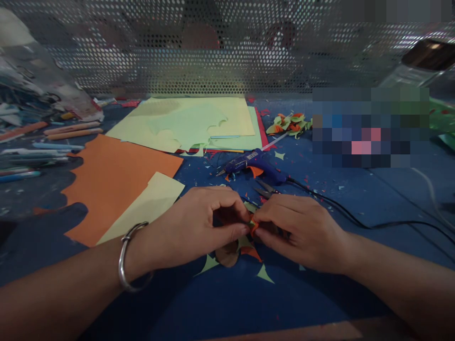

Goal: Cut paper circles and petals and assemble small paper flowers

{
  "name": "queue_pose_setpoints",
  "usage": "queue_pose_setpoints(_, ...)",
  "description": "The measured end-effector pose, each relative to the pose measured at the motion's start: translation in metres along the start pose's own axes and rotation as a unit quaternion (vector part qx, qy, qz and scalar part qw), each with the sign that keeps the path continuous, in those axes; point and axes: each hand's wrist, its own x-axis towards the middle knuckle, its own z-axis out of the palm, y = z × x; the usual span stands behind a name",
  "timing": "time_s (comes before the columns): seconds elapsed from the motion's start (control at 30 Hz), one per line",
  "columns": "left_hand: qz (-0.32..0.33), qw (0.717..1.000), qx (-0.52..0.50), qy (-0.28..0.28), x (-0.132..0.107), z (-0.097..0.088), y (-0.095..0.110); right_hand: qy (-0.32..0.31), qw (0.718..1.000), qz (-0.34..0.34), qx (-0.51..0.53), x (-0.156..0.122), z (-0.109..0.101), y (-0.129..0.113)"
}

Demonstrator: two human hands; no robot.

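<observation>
Both left hand and right hand tight on orange scrap.

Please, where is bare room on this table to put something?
Bare: the blue table right of the glue gun, past its black cable; the near strip between the forearms. Crowded: scissors behind the left hand and right hand pinching an orange paper piece; orange sheet and pens leftward.

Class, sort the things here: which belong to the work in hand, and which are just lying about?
In hand: left hand, right hand, orange paper piece pinched between them.
Lying about: glue gun, scissors, orange sheet, yellow sheets, pens, paper scraps.
</observation>
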Motion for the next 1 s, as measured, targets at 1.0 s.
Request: queue_pose_setpoints(1.0, -0.047, 0.989, -0.133, -0.044, -0.0010, 0.0005, -0.0007, -0.005, 1.000, -0.002, 0.001, 0.0014, -0.0015, -0.0005)
